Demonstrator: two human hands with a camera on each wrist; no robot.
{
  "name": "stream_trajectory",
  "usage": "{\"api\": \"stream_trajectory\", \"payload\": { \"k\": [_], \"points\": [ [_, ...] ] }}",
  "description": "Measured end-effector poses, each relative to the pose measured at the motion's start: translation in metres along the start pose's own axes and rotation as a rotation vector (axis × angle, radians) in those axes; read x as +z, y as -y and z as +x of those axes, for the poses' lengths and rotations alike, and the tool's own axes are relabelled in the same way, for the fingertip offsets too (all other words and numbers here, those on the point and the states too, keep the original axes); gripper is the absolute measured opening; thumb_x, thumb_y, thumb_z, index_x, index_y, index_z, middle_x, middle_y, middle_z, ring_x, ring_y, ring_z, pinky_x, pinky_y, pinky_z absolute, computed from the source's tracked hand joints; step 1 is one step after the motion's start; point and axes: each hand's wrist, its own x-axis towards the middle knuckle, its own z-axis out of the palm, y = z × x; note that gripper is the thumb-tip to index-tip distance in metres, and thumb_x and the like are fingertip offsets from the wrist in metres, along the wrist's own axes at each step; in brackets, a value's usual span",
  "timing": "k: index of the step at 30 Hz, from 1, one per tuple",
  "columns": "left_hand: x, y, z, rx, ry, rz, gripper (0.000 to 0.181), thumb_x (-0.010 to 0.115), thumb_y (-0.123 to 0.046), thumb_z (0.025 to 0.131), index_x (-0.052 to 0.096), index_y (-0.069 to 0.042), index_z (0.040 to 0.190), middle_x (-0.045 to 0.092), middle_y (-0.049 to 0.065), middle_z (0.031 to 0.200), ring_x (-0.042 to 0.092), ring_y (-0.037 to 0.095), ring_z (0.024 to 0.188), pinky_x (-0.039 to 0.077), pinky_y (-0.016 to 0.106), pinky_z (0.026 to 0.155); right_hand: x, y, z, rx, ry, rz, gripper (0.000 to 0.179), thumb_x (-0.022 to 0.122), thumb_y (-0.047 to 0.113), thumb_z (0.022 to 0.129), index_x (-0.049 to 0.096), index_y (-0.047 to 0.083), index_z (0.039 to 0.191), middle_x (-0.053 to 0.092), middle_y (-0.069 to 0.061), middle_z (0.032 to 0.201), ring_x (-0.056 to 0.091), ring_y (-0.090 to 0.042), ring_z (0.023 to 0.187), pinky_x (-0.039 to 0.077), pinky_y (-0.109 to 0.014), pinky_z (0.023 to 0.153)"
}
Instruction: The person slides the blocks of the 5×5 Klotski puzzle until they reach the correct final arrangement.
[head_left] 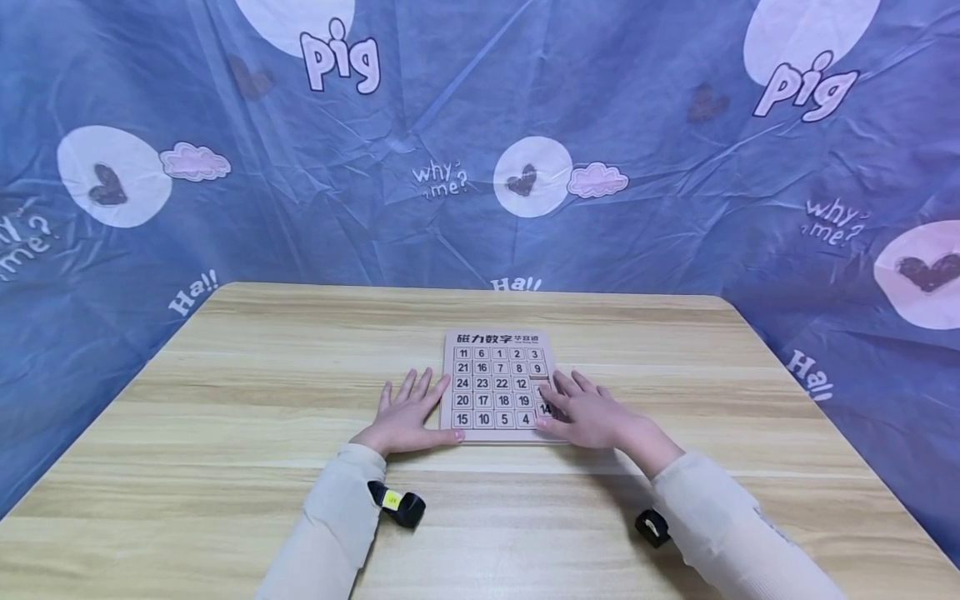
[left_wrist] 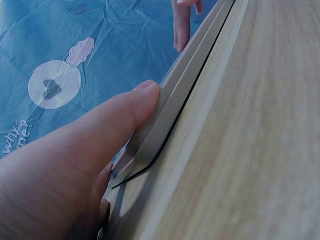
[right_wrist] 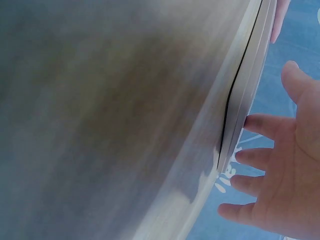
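A light-coloured number sliding puzzle [head_left: 491, 434] lies flat on the table, with rows of numbered square tiles and Chinese lettering along its top. My left hand [head_left: 408, 423] is spread at its left side, the thumb resting on the lower left corner; in the left wrist view the thumb [left_wrist: 145, 97] touches the board's edge. On the right side, my right hand [head_left: 588, 414] reaches over the rightmost column, its index finger touching a tile there. That finger and the thumb partly hide the lower right tiles. The right wrist view shows the fingers [right_wrist: 260, 159] apart from each other.
The wood-grain table [head_left: 262, 400] extends around the puzzle to rounded far corners. Behind it hangs a wrinkled blue cloth [head_left: 420, 242] with printed words, hearts and clouds. A black strap device [head_left: 405, 508] is on the left wrist and another black device [head_left: 652, 527] on the right.
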Motion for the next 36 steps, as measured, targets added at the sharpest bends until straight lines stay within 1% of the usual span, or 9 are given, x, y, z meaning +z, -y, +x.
{"api": "stream_trajectory", "payload": {
  "k": [7, 12, 19, 22, 25, 31, 36],
  "points": [
    [-0.001, 0.000, 0.000, 0.005, 0.002, 0.001, 0.093, 0.045, -0.071, 0.068, 0.014, -0.021, 0.139, 0.005, 0.012, 0.142, -0.004, 0.030, 0.127, -0.009, 0.053, 0.095, 0.002, 0.003, -0.009, -0.032, -0.014, -0.018, 0.065, 0.042, 0.051, 0.085, 0.036, 0.007, 0.131, 0.021, -0.021, 0.137, 0.013, -0.043, 0.122, 0.014, -0.061, 0.091],
    [0.000, 0.000, 0.000, 0.009, -0.003, -0.002, 0.093, 0.046, -0.070, 0.069, 0.014, -0.020, 0.139, 0.005, 0.012, 0.142, -0.004, 0.031, 0.127, -0.010, 0.053, 0.095, 0.002, 0.005, -0.014, -0.036, -0.007, -0.007, 0.063, 0.043, 0.049, 0.085, 0.037, 0.006, 0.131, 0.021, -0.021, 0.137, 0.013, -0.042, 0.123, 0.014, -0.060, 0.092],
    [-0.001, 0.000, 0.000, 0.005, 0.000, -0.004, 0.093, 0.045, -0.071, 0.068, 0.014, -0.020, 0.139, 0.005, 0.012, 0.142, -0.005, 0.030, 0.127, -0.010, 0.053, 0.095, 0.000, 0.004, -0.014, -0.052, -0.010, 0.002, 0.063, 0.042, 0.050, 0.085, 0.038, 0.006, 0.130, 0.020, -0.022, 0.137, 0.012, -0.043, 0.123, 0.014, -0.061, 0.091],
    [-0.001, 0.000, 0.000, 0.004, -0.003, -0.003, 0.093, 0.046, -0.071, 0.068, 0.014, -0.020, 0.139, 0.005, 0.012, 0.142, -0.005, 0.030, 0.127, -0.010, 0.053, 0.095, -0.002, 0.007, -0.008, -0.066, -0.016, 0.005, 0.063, 0.041, 0.051, 0.085, 0.038, 0.007, 0.131, 0.020, -0.022, 0.137, 0.012, -0.042, 0.123, 0.014, -0.061, 0.091],
    [-0.002, -0.001, 0.000, 0.002, -0.005, 0.000, 0.093, 0.046, -0.070, 0.068, 0.013, -0.020, 0.140, 0.005, 0.011, 0.142, -0.004, 0.030, 0.127, -0.009, 0.053, 0.095, -0.004, 0.014, 0.001, -0.085, -0.018, 0.000, 0.062, 0.040, 0.051, 0.085, 0.037, 0.010, 0.132, 0.018, -0.021, 0.138, 0.011, -0.041, 0.124, 0.014, -0.060, 0.092],
    [-0.002, -0.001, 0.000, 0.002, -0.008, -0.005, 0.093, 0.045, -0.071, 0.068, 0.014, -0.020, 0.139, 0.006, 0.012, 0.142, -0.004, 0.030, 0.127, -0.010, 0.053, 0.095, -0.004, 0.036, 0.025, -0.113, -0.002, -0.040, 0.062, 0.037, 0.054, 0.085, 0.033, 0.016, 0.134, 0.015, -0.017, 0.140, 0.009, -0.038, 0.125, 0.013, -0.058, 0.094],
    [0.002, 0.001, 0.001, 0.008, -0.005, 0.002, 0.094, 0.043, -0.072, 0.068, 0.014, -0.019, 0.139, 0.006, 0.013, 0.142, -0.004, 0.031, 0.127, -0.011, 0.053, 0.095, 0.000, 0.055, 0.043, -0.122, 0.020, -0.063, 0.063, 0.033, 0.058, 0.084, 0.030, 0.022, 0.135, 0.013, -0.014, 0.141, 0.007, -0.036, 0.126, 0.011, -0.057, 0.095]
  ]
}}
